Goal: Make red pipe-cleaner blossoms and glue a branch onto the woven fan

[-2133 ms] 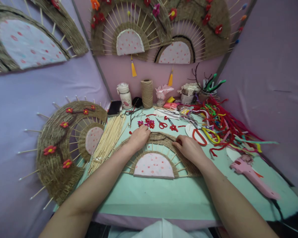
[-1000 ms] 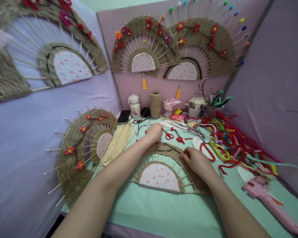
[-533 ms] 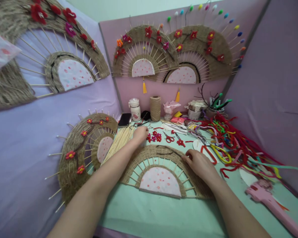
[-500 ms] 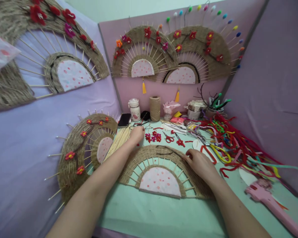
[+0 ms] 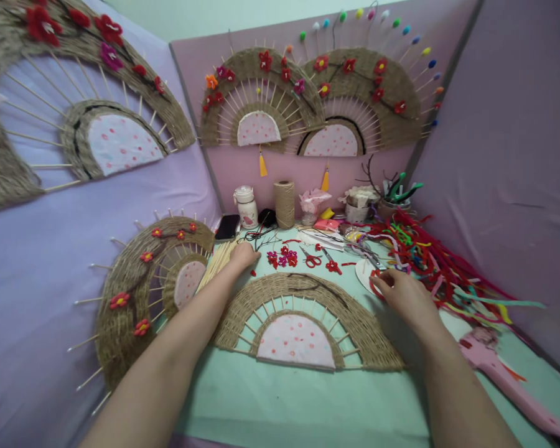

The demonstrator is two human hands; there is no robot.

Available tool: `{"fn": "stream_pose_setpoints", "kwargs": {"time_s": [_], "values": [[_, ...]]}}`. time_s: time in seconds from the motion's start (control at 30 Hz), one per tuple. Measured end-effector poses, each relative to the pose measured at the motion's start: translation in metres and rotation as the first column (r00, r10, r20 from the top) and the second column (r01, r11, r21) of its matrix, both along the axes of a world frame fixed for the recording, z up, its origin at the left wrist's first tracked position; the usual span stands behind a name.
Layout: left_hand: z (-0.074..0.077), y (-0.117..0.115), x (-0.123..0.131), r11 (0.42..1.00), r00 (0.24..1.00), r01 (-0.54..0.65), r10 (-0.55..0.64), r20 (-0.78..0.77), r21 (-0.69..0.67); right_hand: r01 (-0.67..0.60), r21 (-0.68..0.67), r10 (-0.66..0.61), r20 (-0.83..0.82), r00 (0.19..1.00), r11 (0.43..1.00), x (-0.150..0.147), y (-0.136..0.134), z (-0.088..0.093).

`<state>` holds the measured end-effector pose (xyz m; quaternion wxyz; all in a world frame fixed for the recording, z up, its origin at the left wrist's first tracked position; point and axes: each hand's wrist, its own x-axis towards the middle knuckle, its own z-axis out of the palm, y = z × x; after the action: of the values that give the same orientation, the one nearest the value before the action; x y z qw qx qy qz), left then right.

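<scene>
A half-round fan of woven twine (image 5: 308,292) with a pink dotted centre lies flat on the mint table top (image 5: 280,404). My left hand (image 5: 243,255) rests closed at the fan's far left corner, on the tips of a bundle of bamboo sticks (image 5: 217,264); a tiny red flower (image 5: 253,272) lies just beside it. My right hand (image 5: 401,295) is off the fan's right side, fingers curled over a red loop (image 5: 372,275) on a white disc (image 5: 364,269). Loose red flowers (image 5: 282,257) and small red scissors (image 5: 310,258) lie behind the fan.
A finished fan with red flowers (image 5: 135,286) leans at the left; more hang on the walls. A twine spool (image 5: 284,203), white bottle (image 5: 245,205) and phone (image 5: 227,227) stand at the back. A heap of pipe cleaners (image 5: 429,261) and a pink glue gun (image 5: 504,379) are at the right.
My left hand left the fan's top edge, reached to the loose flowers, then drew left onto the sticks. My right hand slid off the fan to the red loop on the right.
</scene>
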<state>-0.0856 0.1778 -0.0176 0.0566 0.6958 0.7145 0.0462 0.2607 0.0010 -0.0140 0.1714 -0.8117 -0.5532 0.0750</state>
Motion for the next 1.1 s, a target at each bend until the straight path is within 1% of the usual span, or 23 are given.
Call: {"fn": "stream_pose_setpoints", "kwargs": {"time_s": [0.1, 0.17, 0.27, 0.43, 0.53, 0.63, 0.73, 0.8, 0.87, 0.97, 1.03, 1.1], "values": [[-0.001, 0.001, 0.002, 1.000, 1.000, -0.010, 0.010, -0.004, 0.006, -0.032, -0.003, 0.032, -0.014, 0.999, 0.999, -0.002, 0.000, 0.000], [0.001, 0.000, 0.002, 1.000, 1.000, -0.015, 0.015, 0.000, 0.021, -0.045, -0.004, 0.045, -0.024, 0.999, 0.999, -0.003, 0.001, -0.001], [0.008, -0.004, 0.000, 0.998, 1.000, -0.024, 0.024, 0.012, 0.061, -0.039, -0.009, 0.038, -0.028, 0.999, 0.999, -0.004, 0.001, -0.001], [0.025, -0.013, -0.008, 0.986, 0.998, -0.036, 0.029, 0.047, 0.161, -0.031, -0.013, 0.031, -0.021, 0.999, 0.999, -0.006, 0.000, 0.001], [0.029, -0.016, -0.014, 0.976, 0.998, -0.031, 0.018, 0.065, 0.214, -0.023, -0.003, 0.022, -0.022, 1.000, 1.000, -0.007, 0.000, 0.002], [0.024, -0.017, -0.018, 0.962, 0.998, -0.018, 0.002, 0.060, 0.271, -0.023, 0.011, 0.024, -0.038, 0.999, 1.000, -0.007, 0.000, 0.002], [0.015, -0.014, -0.022, 0.921, 0.998, -0.014, -0.011, 0.062, 0.390, -0.018, 0.025, 0.018, -0.037, 0.999, 1.000, -0.005, 0.000, 0.001], [0.010, -0.012, -0.023, 0.896, 0.996, -0.010, -0.031, 0.086, 0.444, 0.005, 0.017, -0.004, -0.023, 1.000, 1.000, -0.003, -0.001, 0.002], [0.007, -0.009, -0.024, 0.904, 0.996, 0.014, -0.052, 0.077, 0.428, 0.026, -0.007, -0.026, -0.005, 1.000, 1.000, -0.002, -0.001, 0.002], [0.005, -0.008, -0.024, 0.937, 0.998, 0.048, -0.035, -0.043, 0.346, 0.043, -0.049, -0.041, 0.050, 0.998, 0.998, 0.003, -0.001, 0.001], [0.003, -0.009, -0.024, 0.949, 0.994, 0.050, -0.018, -0.105, 0.311, 0.054, -0.066, -0.047, 0.115, 0.992, 0.996, 0.006, 0.000, -0.001], [0.001, -0.011, -0.024, 0.961, 0.986, 0.072, -0.028, -0.162, 0.268, 0.066, -0.089, -0.050, 0.174, 0.983, 0.994, 0.010, 0.001, -0.004]]}}
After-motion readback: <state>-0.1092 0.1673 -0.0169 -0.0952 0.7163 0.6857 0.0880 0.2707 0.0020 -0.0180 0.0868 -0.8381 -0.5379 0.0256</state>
